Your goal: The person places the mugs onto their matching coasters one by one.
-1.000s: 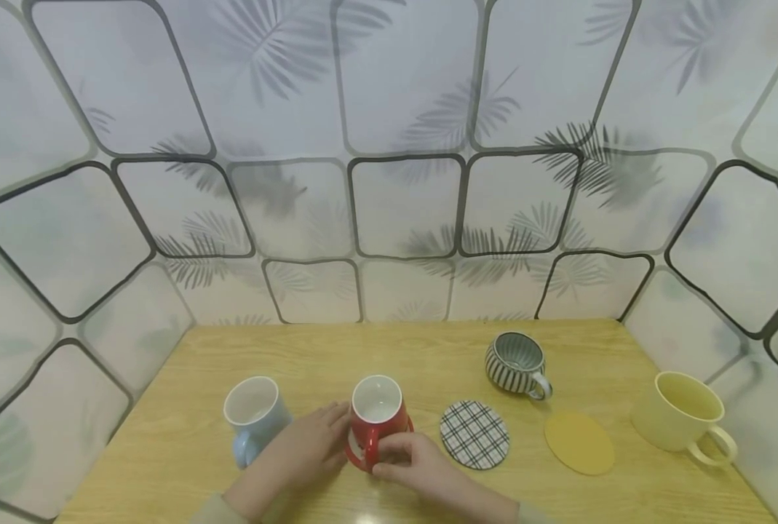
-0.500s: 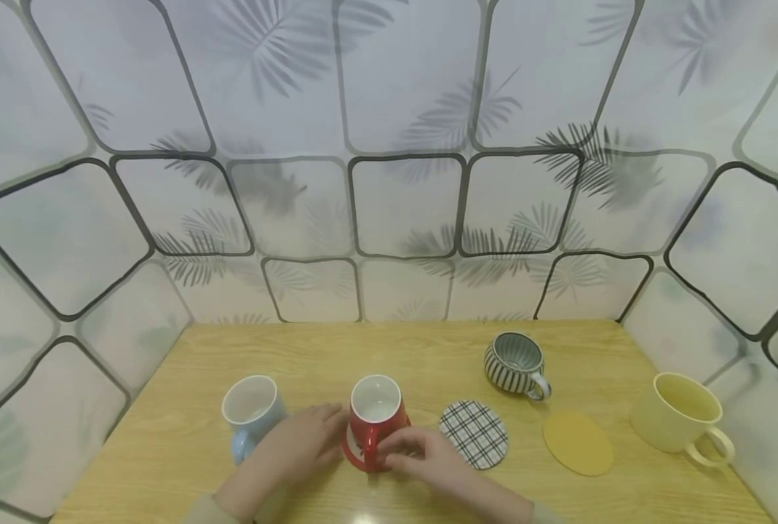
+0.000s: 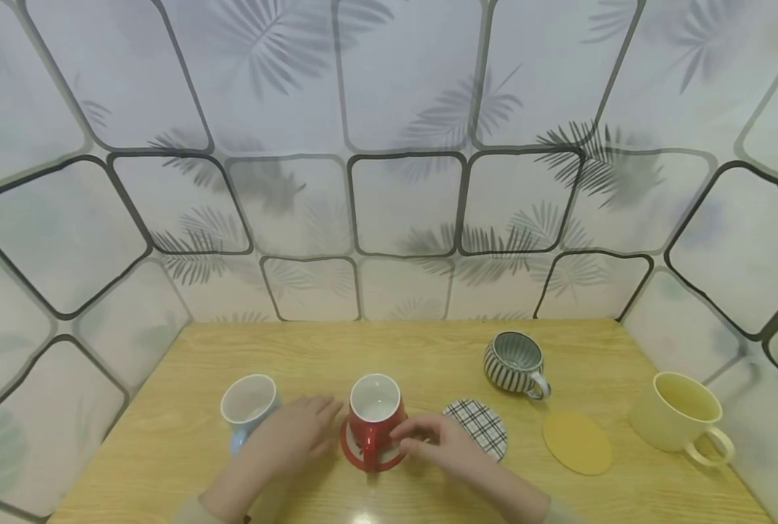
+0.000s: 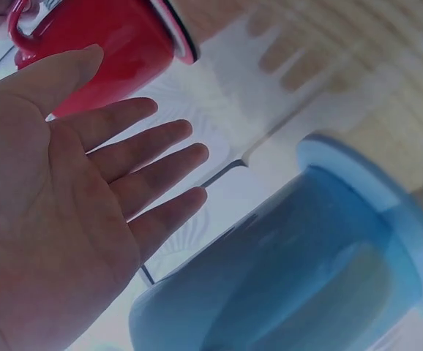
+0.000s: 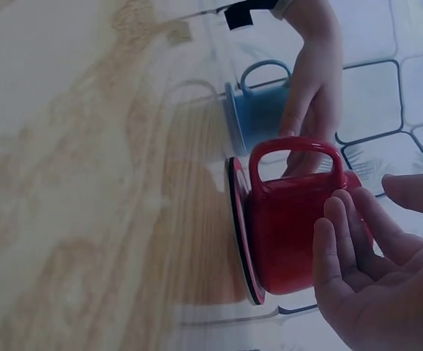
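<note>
Red mug: on red coaster, roughly midway between surface's side edges.
Left hand: fingers outstretched, empty.
Right hand: loosely curved, empty.
Coaster: mug seems settled; next move wants hands clear.

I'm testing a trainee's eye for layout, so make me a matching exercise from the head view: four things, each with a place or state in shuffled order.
Things:
1. Red mug
2. Striped cup
3. Yellow mug
4. Plaid coaster

Places and states:
A. Farthest right of the four
B. Flat, with no cup on it
C. On a red-edged coaster, between the left hand and the right hand
D. Farthest back of the four

Right pairs: 1-C, 2-D, 3-A, 4-B
</note>
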`<state>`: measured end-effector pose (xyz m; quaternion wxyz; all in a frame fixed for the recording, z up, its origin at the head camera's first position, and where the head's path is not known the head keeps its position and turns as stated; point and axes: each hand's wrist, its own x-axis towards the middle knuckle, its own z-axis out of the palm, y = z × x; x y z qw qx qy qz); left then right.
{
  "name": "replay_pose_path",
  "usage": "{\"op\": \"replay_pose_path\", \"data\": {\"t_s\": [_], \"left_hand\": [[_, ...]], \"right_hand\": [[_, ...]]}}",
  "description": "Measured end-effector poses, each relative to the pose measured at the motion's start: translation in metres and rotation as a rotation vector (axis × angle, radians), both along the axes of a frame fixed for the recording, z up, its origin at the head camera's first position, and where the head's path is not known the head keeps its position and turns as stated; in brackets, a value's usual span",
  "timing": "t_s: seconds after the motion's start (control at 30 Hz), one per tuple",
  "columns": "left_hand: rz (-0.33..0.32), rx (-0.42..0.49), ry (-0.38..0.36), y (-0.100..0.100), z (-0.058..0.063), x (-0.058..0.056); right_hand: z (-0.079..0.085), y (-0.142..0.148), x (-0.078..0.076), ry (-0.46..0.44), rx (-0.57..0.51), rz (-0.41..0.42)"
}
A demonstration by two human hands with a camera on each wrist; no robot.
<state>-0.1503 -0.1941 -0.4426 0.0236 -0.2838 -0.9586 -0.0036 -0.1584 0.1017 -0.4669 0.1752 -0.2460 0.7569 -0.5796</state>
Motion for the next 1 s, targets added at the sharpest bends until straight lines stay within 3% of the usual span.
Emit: {"op": "replay_pose_path", "data": {"t_s": [0.13,0.3,0.6,0.83,1.0], "left_hand": [[-0.014,-0.041,0.053,-0.002,0.003,-0.001],[-0.008,-0.022,0.044,-0.005,0.009,0.000],[0.015,0.025,0.072,-0.005,0.030,0.005],[-0.016,0.037,0.113,-0.002,0.037,0.006],[-0.015,0.064,0.121,0.001,0.043,0.006]], "right_hand": [[0.005,0.005,-0.002,-0.033,0.001,-0.023],[0.012,0.012,-0.006,-0.059,-0.008,-0.043],[0.020,0.028,-0.013,-0.030,-0.038,-0.064],[0.025,0.039,-0.019,-0.054,-0.049,-0.089],[0.030,0.046,-0.022,-0.017,-0.075,-0.109]]}}
